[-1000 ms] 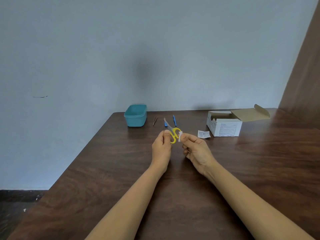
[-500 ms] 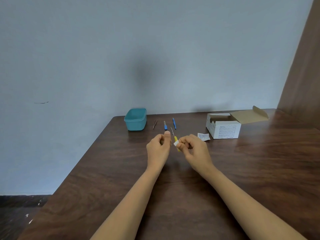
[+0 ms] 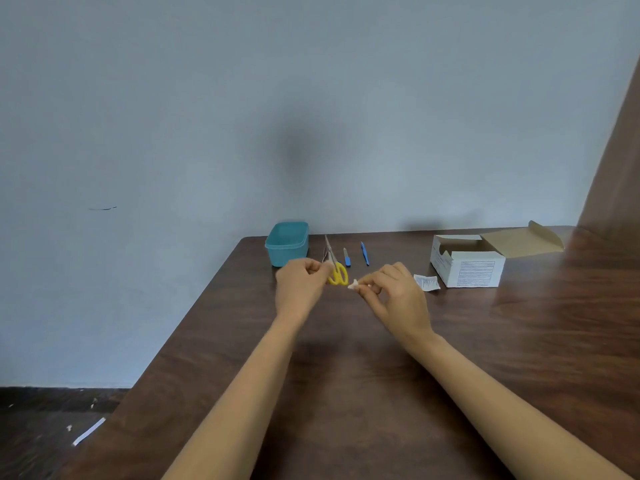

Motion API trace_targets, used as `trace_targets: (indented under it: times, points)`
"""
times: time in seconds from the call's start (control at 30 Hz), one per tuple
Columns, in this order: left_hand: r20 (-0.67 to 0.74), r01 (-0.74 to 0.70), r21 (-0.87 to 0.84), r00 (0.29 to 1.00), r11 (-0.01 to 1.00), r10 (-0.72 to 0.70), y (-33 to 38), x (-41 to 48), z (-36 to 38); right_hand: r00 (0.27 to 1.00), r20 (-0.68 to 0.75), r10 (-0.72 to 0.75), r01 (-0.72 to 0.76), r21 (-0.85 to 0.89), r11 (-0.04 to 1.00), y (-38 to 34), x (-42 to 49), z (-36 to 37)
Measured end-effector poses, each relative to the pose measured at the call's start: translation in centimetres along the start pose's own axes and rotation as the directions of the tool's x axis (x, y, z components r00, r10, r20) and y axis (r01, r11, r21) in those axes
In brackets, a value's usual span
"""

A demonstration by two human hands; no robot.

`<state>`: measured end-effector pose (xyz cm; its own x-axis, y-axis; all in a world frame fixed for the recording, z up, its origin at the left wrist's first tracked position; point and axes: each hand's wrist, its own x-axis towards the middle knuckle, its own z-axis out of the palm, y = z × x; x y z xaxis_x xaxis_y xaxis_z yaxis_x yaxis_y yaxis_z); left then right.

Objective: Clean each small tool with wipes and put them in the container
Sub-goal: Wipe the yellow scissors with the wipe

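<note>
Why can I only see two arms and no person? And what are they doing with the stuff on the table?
The camera sits on the person's head and looks down, so you see what their eyes see: just their arms. There is no machine here, only two bare hands. The left hand holds the yellow scissors. The right hand pinches a small white wipe for cleaning them. On the brown table there is a teal tub for the clean tools, a short blue tool, a longer blue tool, an open cardboard box and a torn little packet.
</note>
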<state>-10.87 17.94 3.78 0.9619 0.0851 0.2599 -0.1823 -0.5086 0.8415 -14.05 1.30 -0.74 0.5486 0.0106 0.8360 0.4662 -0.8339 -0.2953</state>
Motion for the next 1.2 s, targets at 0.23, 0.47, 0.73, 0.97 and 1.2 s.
trace_targets:
  times: [0.23, 0.47, 0.73, 0.97, 1.2]
  points:
    - [-0.088, 0.018, 0.262, 0.996, 0.965, 0.005, -0.2, 7.4, -6.9, 0.881, 0.112, 0.46, -0.467, 0.368, 0.804, -0.9, 1.7, 4.2]
    - [-0.036, 0.052, 0.507, 0.999, 0.86, -0.038, 0.4, 14.4, -8.4, 0.655, 0.158, 0.739, -0.711, 0.459, 0.532, 2.0, 3.8, 6.8]
    - [0.052, -0.015, 0.67, 0.998, 0.742, -0.026, -0.1, 18.8, -4.6, 0.659, 0.194, 0.726, -0.721, 0.438, 0.537, 2.7, 4.1, 7.4]
    - [0.078, -0.077, 0.86, 0.997, 0.505, 0.019, -2.1, 20.3, -1.7, 0.664, 0.224, 0.714, -0.725, 0.426, 0.541, 2.4, 4.1, 7.0]
    - [0.12, -0.132, 0.917, 0.991, 0.376, 0.055, -3.5, 20.9, 0.4, 0.666, 0.234, 0.708, -0.728, 0.412, 0.548, 2.3, 4.1, 7.0]
